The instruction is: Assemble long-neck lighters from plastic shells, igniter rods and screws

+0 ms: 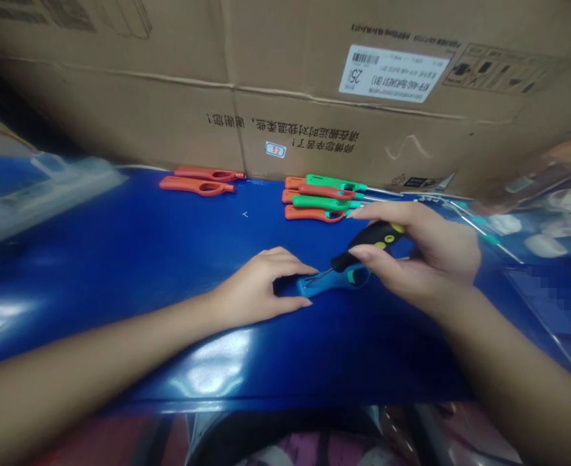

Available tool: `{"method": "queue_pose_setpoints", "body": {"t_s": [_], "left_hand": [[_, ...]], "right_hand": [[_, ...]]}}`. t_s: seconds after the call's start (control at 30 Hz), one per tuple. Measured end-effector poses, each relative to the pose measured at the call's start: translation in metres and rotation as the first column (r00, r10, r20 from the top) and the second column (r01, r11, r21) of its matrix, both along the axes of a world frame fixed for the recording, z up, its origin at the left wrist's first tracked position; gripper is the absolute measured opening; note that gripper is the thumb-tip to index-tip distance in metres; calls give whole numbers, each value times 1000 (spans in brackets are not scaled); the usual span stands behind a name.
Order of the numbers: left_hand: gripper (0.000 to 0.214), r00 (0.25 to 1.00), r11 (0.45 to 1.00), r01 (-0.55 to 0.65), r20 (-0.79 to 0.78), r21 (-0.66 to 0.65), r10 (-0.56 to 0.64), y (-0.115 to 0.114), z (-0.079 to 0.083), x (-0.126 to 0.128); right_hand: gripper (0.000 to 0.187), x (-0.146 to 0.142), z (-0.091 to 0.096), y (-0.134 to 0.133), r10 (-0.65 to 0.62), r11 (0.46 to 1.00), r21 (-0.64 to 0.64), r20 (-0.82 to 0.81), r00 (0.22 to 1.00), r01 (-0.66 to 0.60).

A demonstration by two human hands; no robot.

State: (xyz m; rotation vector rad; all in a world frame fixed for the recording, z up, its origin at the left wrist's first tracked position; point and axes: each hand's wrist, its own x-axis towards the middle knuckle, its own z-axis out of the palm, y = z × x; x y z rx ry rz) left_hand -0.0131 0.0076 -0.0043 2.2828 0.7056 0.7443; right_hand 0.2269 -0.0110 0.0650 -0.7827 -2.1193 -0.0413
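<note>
A blue lighter body (333,279) lies on the blue table, and my left hand (270,285) pinches its left end between thumb and fingers. My right hand (412,252) is wrapped round the black and yellow handle of a screwdriver (351,255). The screwdriver is tilted, its thin shaft running down to the left end of the blue lighter body. Whether the tip sits in a hole or only rests on the surface, I cannot tell. Part of the lighter body's right end is hidden behind my right thumb.
Behind my hands lie several orange and green long-necked lighters (322,202). Orange lighter shells (198,186) lie farther left. A large cardboard box (169,116) walls off the back. At left is a blurred translucent container (47,194); small white parts (548,246) are at right.
</note>
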Motion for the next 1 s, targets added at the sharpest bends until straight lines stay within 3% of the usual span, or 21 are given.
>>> {"method": "queue_pose_setpoints", "body": {"t_s": [0.03,0.13,0.2,0.3,0.37,0.5,0.57,0.67,0.7,0.83,1.0], "left_hand": [[41,1000,1000,2,-2,-2,-2,0,0,0],[40,1000,1000,3,-5,-10,-3,0,0,0],[39,1000,1000,1,-1,-8,-1,0,0,0],[38,1000,1000,2,6,2,-2,0,0,0],[38,1000,1000,5,5,-2,-5,0,0,-1],[37,1000,1000,11,4,-10,-11,1,0,-1],[38,1000,1000,14,5,2,-14,1,0,-1],[40,1000,1000,9,7,14,-9,1,-1,-1],[40,1000,1000,8,8,14,-8,1,-1,-1],[42,1000,1000,10,8,-2,-10,0,-2,-1],[42,1000,1000,9,-6,-7,-9,0,-1,-1]], "right_hand": [[38,1,1,0,-10,1000,14,30,999,9],[48,3,4,-3,73,983,-173,55,996,-63],[48,2,6,-5,109,972,-215,38,993,-99],[45,1,7,-5,25,999,21,108,994,-28],[48,2,8,-4,-24,997,80,150,988,13],[47,2,6,-6,33,987,-161,70,997,-22],[42,0,5,-7,-25,995,-97,37,999,28],[37,-3,4,-5,-127,984,128,44,991,120],[37,-5,4,-4,-128,983,140,36,991,122],[41,-7,2,-2,-78,997,-24,-82,994,76],[30,-6,1,-3,-105,974,200,-25,994,108]]}}
